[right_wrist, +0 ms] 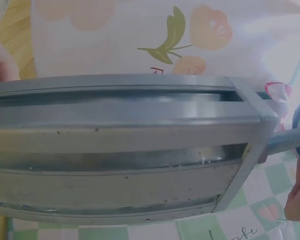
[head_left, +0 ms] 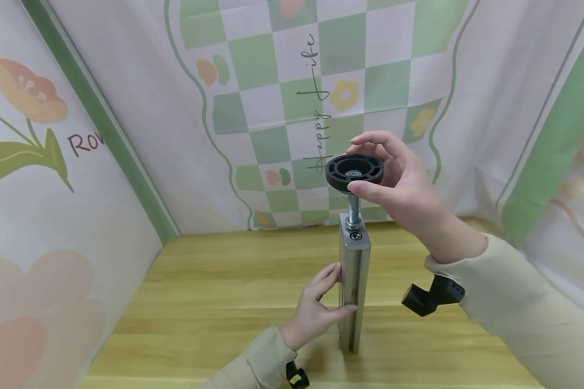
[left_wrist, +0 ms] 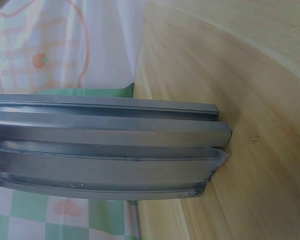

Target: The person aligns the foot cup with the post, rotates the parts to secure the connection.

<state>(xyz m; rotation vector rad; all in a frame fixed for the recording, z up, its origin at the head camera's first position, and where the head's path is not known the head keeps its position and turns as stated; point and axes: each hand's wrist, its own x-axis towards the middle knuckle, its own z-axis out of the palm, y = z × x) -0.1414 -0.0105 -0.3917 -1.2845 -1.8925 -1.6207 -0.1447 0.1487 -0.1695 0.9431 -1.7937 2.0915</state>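
A slotted aluminium profile stands upright on the wooden table, with an end plate on its top. From the plate rises a threaded rod, bearing a round black levelling foot. My right hand grips the foot's rim between thumb and fingers. Lower down, my left hand holds the profile, its thumb across the near face and fingers on the left side. The left wrist view has the profile's lower end at the tabletop. In the right wrist view the rod runs into the plate.
The wooden table spreads out around the profile. A patterned curtain hangs behind, with more printed cloth on the left and a green-edged drape on the right. Each sleeve carries a black wrist mount.
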